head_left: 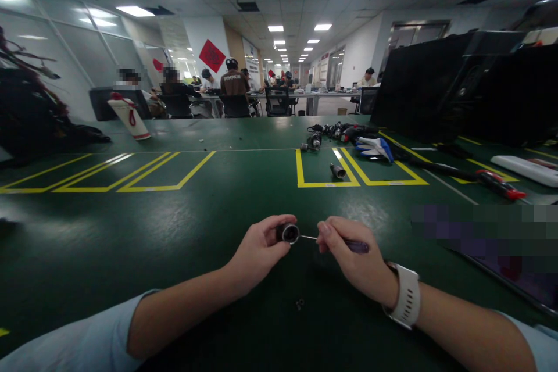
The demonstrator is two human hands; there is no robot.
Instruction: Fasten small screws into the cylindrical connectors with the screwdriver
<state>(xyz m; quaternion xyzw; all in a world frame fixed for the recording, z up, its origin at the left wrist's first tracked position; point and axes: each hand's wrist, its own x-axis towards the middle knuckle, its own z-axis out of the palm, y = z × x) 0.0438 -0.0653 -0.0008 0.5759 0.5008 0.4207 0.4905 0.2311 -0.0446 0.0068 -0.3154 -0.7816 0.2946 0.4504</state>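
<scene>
My left hand point(260, 248) is closed around a small black cylindrical part with a silver rim point(288, 233), held just above the green table point(174, 226). My right hand point(354, 261), with a white watch on its wrist, pinches a thin screwdriver with a dark purple handle point(354, 246). Its metal tip points left and meets the open end of the cylinder. A few tiny dark screws point(299, 304) lie on the table between my forearms.
Farther back, another small cylinder point(337, 171) lies in a yellow-taped box, with a pile of similar black parts point(331, 131) and a blue-white glove point(375, 148). A red-handled tool point(497, 183) lies right; black monitors point(457, 87) stand behind. A white bottle point(129, 118) stands left. People sit at distant desks.
</scene>
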